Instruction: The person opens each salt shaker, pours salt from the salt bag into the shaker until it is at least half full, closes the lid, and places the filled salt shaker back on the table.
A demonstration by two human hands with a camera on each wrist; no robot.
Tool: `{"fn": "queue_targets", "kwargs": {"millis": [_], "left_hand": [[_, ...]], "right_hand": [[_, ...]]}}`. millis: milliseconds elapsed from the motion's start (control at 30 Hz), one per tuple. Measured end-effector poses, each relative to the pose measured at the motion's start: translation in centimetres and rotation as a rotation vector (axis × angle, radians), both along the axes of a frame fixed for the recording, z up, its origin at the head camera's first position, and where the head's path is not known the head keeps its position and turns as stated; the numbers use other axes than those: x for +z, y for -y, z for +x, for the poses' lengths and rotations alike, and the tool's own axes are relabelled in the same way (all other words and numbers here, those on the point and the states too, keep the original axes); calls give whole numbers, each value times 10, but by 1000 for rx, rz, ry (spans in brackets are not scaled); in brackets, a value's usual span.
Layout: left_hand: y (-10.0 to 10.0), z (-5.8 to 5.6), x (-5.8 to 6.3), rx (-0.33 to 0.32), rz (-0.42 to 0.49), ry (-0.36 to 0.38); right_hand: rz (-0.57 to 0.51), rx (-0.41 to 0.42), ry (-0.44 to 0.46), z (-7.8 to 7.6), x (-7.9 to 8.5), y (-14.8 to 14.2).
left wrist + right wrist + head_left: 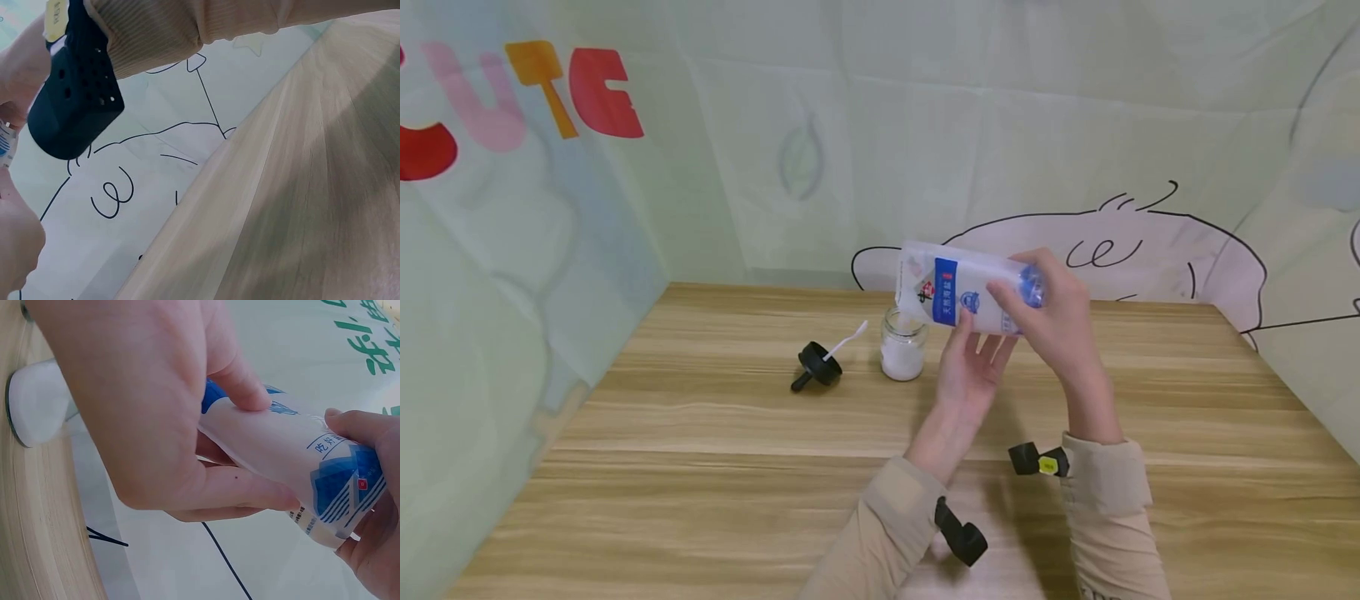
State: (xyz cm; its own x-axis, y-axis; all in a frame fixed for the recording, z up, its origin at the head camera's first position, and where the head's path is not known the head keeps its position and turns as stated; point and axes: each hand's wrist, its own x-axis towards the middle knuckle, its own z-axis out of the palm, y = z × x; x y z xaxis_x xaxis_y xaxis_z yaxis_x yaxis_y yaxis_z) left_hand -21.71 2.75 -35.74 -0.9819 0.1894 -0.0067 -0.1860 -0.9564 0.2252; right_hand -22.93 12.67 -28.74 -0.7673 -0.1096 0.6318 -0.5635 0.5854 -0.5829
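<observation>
A white and blue bag of salt (981, 287) is tilted nearly level, its mouth end over the glass jar (902, 346). White grains fill much of that jar, which stands upright on the table. My right hand (1060, 312) grips the bag's blue bottom end. From below, my left hand (973, 371) holds the bag's middle, thumb on the near face and fingers beneath. In the right wrist view, the left hand (144, 406) crosses the foreground, and the right hand (375, 481) shows at the right edge. Left of the jar lies a black lid (818, 364) with a white spoon (847, 339) sticking up from it.
The wood-grain table (700, 467) reaches back to a printed cloth backdrop (760, 167). Black cameras sit on both wrists; the left one (962, 537) hangs low over the table, and the right one (1037, 460) juts inward from the sleeve.
</observation>
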Motion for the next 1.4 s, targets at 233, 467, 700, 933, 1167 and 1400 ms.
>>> {"fn": "queue_targets", "kwargs": {"millis": [233, 467, 700, 933, 1167, 1400], "left_hand": [[0, 0, -1, 5, -6, 0], [0, 0, -1, 11, -14, -4], [1, -1, 0, 12, -15, 7], [0, -1, 3, 25, -24, 36], [0, -1, 3, 31, -24, 42], [1, -1, 2, 21, -19, 48]], "right_hand": [[0, 1, 29, 1, 0, 1], [-5, 11, 30, 1, 0, 1], [-30, 15, -27, 0, 1, 3], [-41, 11, -75, 1, 0, 4], [-42, 3, -67, 1, 0, 4], [-24, 0, -52, 0, 0, 4]]}}
